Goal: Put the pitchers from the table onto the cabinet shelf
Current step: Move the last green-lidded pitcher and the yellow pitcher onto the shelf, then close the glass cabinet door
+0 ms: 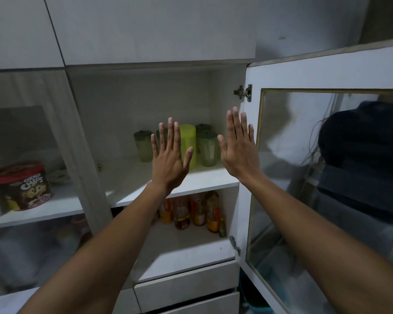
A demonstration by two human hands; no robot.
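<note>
In front of the open cabinet, both hands are up with palms flat and fingers spread wide, holding nothing at all. The left hand [168, 155] is raised right in front of the pitchers, and the right hand [237, 148] is up near the hinge side, just left of the open glass door [327, 155].

Behind the hands, the pitchers are already sitting on the upper shelf [202, 180], toward the far right of it. There's a bright green pitcher [187, 141] in the middle, partly hidden by the left hand, a clear one with a dark lid [143, 146] to its left, and another clear one [207, 149] to its right with one more dark lid [203, 127] peeking out further back. They're bunched close together, some look like they touch. The table isn't in view, so I can't tell if any are left out there, but it looks about done to me.

Below are some bottles [191, 211] on the lower shelf, and a cereal tub [21, 186] behind the closed glass on the left.

What could go wrong: those pitchers are tall and light-looking, so if a hand pushes forward it could knock the near ones into the rest. Also that door is swung out wide on the right, easy to bump with an elbow when pulling back.
</note>
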